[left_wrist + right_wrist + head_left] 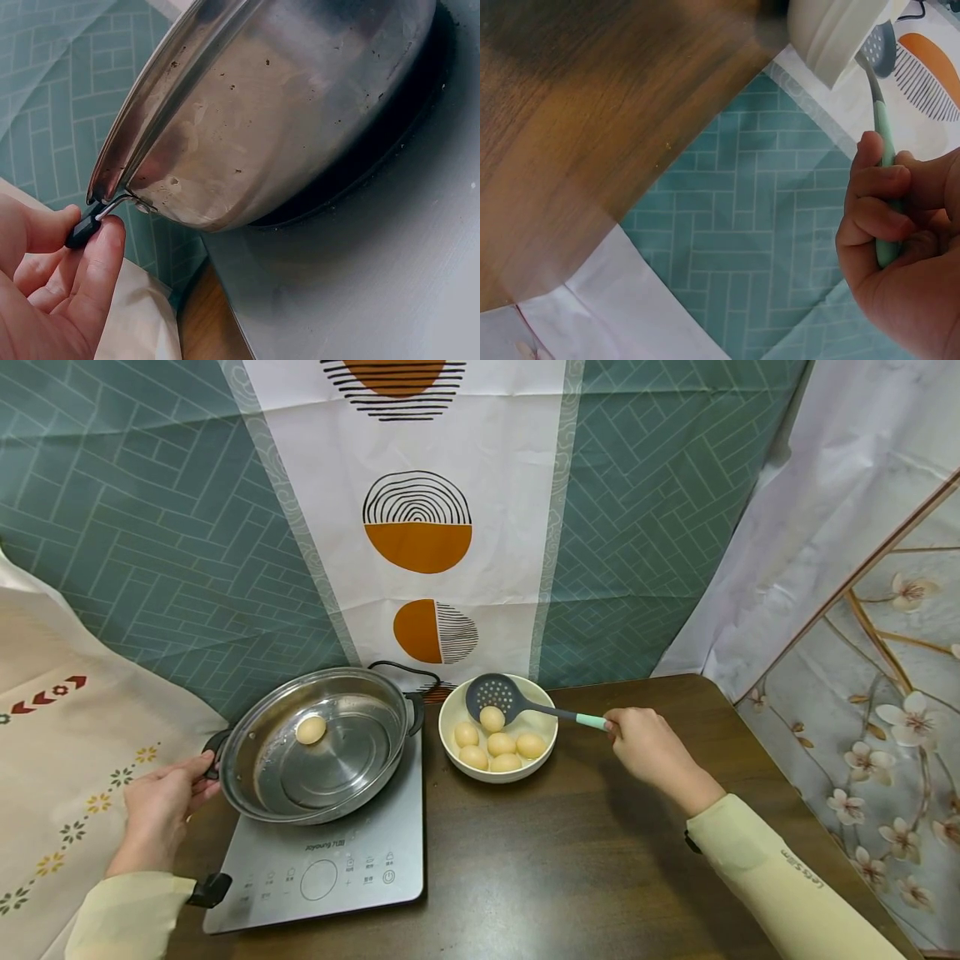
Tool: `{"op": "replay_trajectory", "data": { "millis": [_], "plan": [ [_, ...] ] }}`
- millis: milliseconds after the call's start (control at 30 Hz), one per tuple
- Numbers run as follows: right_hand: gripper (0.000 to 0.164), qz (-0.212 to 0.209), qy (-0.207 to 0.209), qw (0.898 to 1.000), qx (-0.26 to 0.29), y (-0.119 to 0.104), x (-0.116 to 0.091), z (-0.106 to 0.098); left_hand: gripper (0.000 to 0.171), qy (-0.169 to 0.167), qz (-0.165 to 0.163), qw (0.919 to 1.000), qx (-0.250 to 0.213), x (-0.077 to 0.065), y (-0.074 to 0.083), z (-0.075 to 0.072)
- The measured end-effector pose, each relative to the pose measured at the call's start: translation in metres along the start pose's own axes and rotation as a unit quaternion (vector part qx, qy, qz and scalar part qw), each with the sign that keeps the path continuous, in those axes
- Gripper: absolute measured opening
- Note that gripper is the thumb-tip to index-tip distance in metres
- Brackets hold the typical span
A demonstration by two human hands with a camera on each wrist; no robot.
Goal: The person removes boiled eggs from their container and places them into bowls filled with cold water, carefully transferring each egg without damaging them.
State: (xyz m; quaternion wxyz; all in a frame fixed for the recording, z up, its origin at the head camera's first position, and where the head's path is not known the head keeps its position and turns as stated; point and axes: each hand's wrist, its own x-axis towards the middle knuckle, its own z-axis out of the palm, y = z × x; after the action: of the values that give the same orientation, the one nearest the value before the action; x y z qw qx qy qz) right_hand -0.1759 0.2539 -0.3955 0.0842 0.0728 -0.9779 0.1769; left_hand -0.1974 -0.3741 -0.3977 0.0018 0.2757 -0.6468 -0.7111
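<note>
My left hand (161, 802) pinches the black side handle (84, 229) of a steel pan (255, 793) between thumb and fingers. One pale egg (311, 729) lies inside the pan, toward its back. On the right, my right hand (651, 752) grips the mint-green handle end of a grey skimmer (492, 695). The skimmer's perforated head is over the back of a cream bowl (546, 752), and one egg (492, 719) overlaps its lower edge. Several more eggs (501, 744) lie in the bowl. In the right wrist view the fingers curl round the skimmer handle (885, 142).
The pan stands on a silver induction cooker (405, 868) with a touch panel, left of the bowl. A black cord (408, 668) runs behind them. Patterned cloth (637, 568) hangs along the back edge of the brown wooden table (525, 860), with more cloth at both sides.
</note>
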Motion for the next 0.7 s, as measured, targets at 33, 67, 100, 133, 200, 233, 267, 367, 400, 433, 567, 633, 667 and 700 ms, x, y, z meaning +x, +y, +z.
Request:
{"op": "replay_trajectory", "data": {
  "millis": [33, 67, 100, 133, 200, 233, 267, 367, 400, 433, 567, 633, 667, 700],
  "plan": [
    [0.020, -0.003, 0.004, 1.000, -0.003, 0.0000, 0.0000, 0.0003, 0.004, -0.001, 0.000, 1.0000, 0.000, 0.0001, -0.0001, -0.0001],
    [0.020, -0.005, 0.008, 1.000, -0.005, -0.0002, -0.0001, 0.0005, 0.004, -0.002, 0.000, 1.0000, -0.001, 0.0002, -0.0002, -0.0002],
    [0.020, -0.008, 0.011, 1.000, -0.008, 0.0000, 0.0001, 0.0007, 0.004, -0.002, -0.001, 1.0000, -0.001, 0.0002, -0.0002, -0.0003],
    [0.020, -0.011, 0.015, 1.000, -0.011, 0.0000, 0.0001, 0.0008, 0.004, -0.003, 0.000, 1.0000, -0.001, 0.0001, -0.0002, -0.0004],
    [0.020, -0.015, 0.022, 1.000, -0.016, 0.0000, 0.0002, 0.0012, 0.004, -0.005, 0.001, 1.0000, -0.001, -0.0001, -0.0003, -0.0005],
    [0.019, -0.018, 0.026, 0.999, -0.021, 0.0001, 0.0002, 0.0015, 0.005, -0.006, 0.002, 1.0000, -0.001, -0.0001, -0.0003, -0.0005],
    [0.019, -0.022, 0.031, 0.999, -0.025, 0.0002, 0.0002, 0.0019, 0.005, -0.006, 0.002, 1.0000, -0.002, -0.0002, -0.0004, -0.0005],
    [0.019, -0.035, 0.045, 0.998, -0.038, 0.0007, 0.0002, 0.0036, 0.005, -0.006, 0.003, 1.0000, -0.002, -0.0006, -0.0003, -0.0004],
    [0.019, -0.039, 0.050, 0.997, -0.042, 0.0010, 0.0002, 0.0043, 0.005, -0.005, 0.002, 1.0000, -0.002, -0.0008, -0.0003, -0.0002],
    [0.018, -0.045, 0.054, 0.996, -0.046, 0.0012, 0.0001, 0.0049, 0.004, -0.004, 0.001, 1.0000, -0.002, -0.0009, -0.0002, -0.0001],
    [0.014, -0.062, 0.072, 0.994, -0.060, 0.0022, -0.0004, 0.0071, 0.004, -0.001, -0.003, 1.0000, 0.002, -0.0012, 0.0000, 0.0003],
    [0.012, -0.070, 0.082, 0.992, -0.064, 0.0024, -0.0008, 0.0076, 0.004, 0.000, -0.005, 1.0000, 0.002, -0.0012, 0.0002, 0.0003],
    [0.011, -0.073, 0.086, 0.992, -0.065, 0.0026, -0.0008, 0.0077, 0.005, 0.001, -0.006, 1.0000, 0.002, -0.0012, 0.0003, 0.0004],
    [0.010, -0.076, 0.091, 0.991, -0.067, 0.0027, -0.0009, 0.0078, 0.005, 0.003, -0.008, 1.0000, 0.003, -0.0010, 0.0005, 0.0005]
  ]
}}
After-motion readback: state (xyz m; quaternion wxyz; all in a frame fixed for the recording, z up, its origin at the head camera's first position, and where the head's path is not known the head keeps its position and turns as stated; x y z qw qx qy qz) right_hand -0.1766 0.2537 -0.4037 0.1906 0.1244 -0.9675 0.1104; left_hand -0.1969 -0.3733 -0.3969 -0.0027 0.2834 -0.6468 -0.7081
